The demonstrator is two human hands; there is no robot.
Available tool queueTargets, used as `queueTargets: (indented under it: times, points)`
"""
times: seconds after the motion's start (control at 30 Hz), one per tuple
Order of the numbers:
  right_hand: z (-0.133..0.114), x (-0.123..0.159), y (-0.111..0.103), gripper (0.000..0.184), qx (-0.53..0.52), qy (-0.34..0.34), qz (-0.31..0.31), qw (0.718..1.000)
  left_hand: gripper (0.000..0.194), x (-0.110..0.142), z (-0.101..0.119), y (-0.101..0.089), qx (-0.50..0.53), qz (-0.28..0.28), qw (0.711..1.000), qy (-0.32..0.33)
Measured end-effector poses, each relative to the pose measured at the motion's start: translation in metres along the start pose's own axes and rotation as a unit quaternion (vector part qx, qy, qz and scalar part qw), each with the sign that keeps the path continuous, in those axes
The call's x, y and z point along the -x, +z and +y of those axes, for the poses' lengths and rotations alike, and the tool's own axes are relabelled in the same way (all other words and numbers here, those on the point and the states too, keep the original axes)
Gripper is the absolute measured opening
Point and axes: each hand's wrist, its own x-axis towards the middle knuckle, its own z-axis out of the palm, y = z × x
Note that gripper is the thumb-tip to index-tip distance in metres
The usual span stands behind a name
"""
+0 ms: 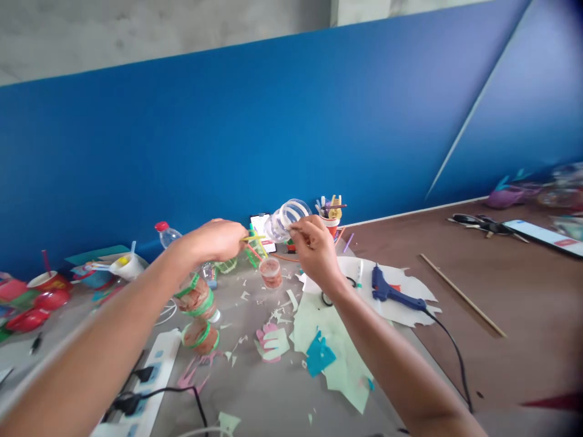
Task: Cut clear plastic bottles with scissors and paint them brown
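My left hand (223, 238) is closed at the fingertips on a thin yellow straw (255, 238). Other yellow and orange sticks cross just below it. In my right hand (316, 246), pinched at the rim, is a clear plastic cup (288, 217) with white bands, tilted on its side above the table. Under and between the hands stands a small clear tub (271, 274) with reddish-brown contents. Left of it are a brown container with green bands (197, 297) and a shorter banded one (200, 337).
A blue glue gun (396, 292) lies on white paper at right, its cord trailing forward. Paper scraps and a teal cutout (319, 355) are scattered centrally. A power strip (157, 376) lies front left, a wooden stick (462, 294) and a phone (546, 233) farther right.
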Motion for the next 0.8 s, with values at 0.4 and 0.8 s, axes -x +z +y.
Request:
queueTargets:
  times: [0.4,0.8]
  points:
    - [0.034,0.070,-0.027,0.024,0.000,0.039,-0.163,0.986,0.030,0.056,0.133,0.130,0.848,0.265,0.457,0.038]
    - [0.052,0.100,-0.029,0.023,-0.095,0.381,-0.351,0.850,0.033,0.065,0.123,0.191,0.904,0.107,0.414,-0.029]
